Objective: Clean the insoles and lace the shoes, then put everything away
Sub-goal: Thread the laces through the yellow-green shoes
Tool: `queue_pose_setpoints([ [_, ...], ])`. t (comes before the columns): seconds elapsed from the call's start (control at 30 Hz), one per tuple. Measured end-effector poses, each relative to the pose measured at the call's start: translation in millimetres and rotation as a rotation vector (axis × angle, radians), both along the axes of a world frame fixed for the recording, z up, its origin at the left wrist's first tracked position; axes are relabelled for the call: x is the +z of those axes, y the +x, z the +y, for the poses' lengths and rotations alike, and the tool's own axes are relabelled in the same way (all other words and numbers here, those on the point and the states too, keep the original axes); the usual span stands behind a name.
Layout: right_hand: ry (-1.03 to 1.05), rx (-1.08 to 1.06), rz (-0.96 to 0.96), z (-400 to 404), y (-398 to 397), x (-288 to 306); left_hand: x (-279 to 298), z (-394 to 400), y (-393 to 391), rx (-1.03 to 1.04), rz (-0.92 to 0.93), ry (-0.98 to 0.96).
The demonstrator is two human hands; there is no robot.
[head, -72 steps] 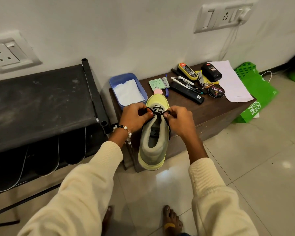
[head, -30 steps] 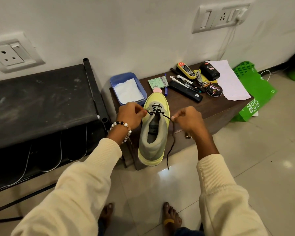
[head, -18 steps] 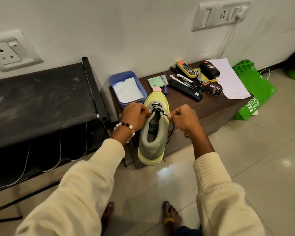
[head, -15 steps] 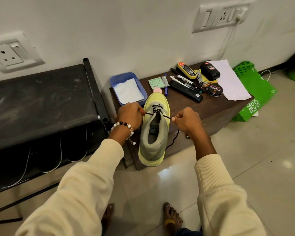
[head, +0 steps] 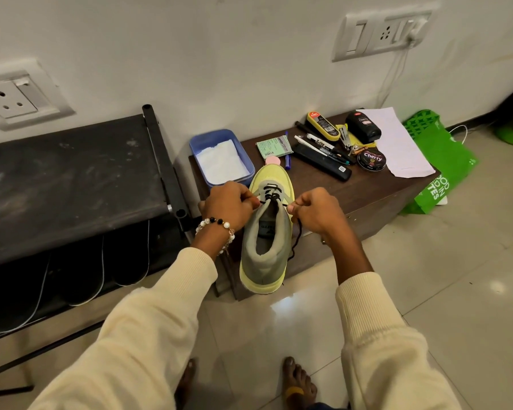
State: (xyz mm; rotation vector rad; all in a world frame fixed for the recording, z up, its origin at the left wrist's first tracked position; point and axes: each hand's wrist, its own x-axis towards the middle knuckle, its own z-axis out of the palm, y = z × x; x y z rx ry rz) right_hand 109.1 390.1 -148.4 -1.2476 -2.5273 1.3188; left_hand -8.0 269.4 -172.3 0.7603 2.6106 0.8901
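your yellow and grey sneaker (head: pixel 267 232) sits at the near left part of the brown tabletop (head: pixel 367 193), its long axis running away from you: the toe points toward the wall and the heel hangs over the near edge, above the tiled floor (head: pixel 427 291). the shoe stands on its sole, opening up, with the grey tongue and collar facing you.

your left hand (head: pixel 230 207) is curled at the left side of the eyelets, fingertips pinching the black shoelace (head: pixel 271 196) right against the shoe. your right hand (head: pixel 314 211) is curled at the right side, thumb and forefinger pinching the lace just beside the upper eyelets. a loose end of the lace drops from under your right hand down the shoe's right side. the lace crosses the lower eyelets in a few rows near the toe.

just beyond your left hand, touching or nearly touching the toe, is a blue plastic tub (head: pixel 221 156) with white cloth or paper in it. behind the toe lie a pink eraser (head: pixel 271 160), a green packet (head: pixel 274 146) and a blue pen (head: pixel 287 159). farther right on the tabletop are a black remote (head: pixel 323 162), a few markers, a yellow and black polish applicator (head: pixel 323 125), a black bottle (head: pixel 363 125), a round cherry polish tin (head: pixel 371 159) and a white sheet of paper (head: pixel 397 143). a green bag (head: pixel 439 164) leans at the right end of the tabletop. to the left stands a black rack (head: pixel 71 173), with dark insoles (head: pixel 125 255) hanging below its top.
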Motion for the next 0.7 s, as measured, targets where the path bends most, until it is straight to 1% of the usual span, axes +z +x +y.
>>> queue_pose_setpoints([
  [0.07,-0.034,-0.022,0.0,1.9,1.1,1.6,4.0,-1.2,-2.4,0.043,-0.012,0.04],
  [0.1,-0.063,-0.05,0.023,3.0,1.6,2.7,8.3,-2.4,-4.1,0.07,-0.052,0.092],
  [0.13,-0.107,-0.092,0.066,4.3,2.4,4.5,13.4,-3.5,-5.8,0.105,-0.137,0.172],
  [0.23,-0.3,-0.204,0.237,4.5,5.5,17.7,31.6,-6.1,-5.3,0.215,-0.482,0.417],
  [0.3,-0.412,-0.24,0.329,3.0,6.1,29.8,39.5,-4.5,-2.3,0.231,-0.591,0.474],
  [0.4,-0.515,-0.283,0.455,2.2,5.1,42.5,46.0,-1.2,2.0,0.222,-0.66,0.51],
  [0.47,-0.562,-0.307,0.535,-0.7,4.9,48.2,42.8,-0.4,4.9,0.173,-0.599,0.501],
  [0.5,-0.577,-0.318,0.57,-3.2,5.5,50.1,39.3,-0.2,6.3,0.126,-0.501,0.45],
  [0.6,-0.593,-0.349,0.632,-11.4,6.4,51.4,36.2,1.0,11.4,-0.051,-0.084,0.212],
  [0.63,-0.586,-0.357,0.643,-13.2,6.8,49.8,38.6,1.5,12.5,-0.085,0.003,0.179],
  [0.7,-0.517,-0.356,0.621,-15.1,6.5,40.0,46.1,3.0,13.6,-0.123,0.049,0.175],
])
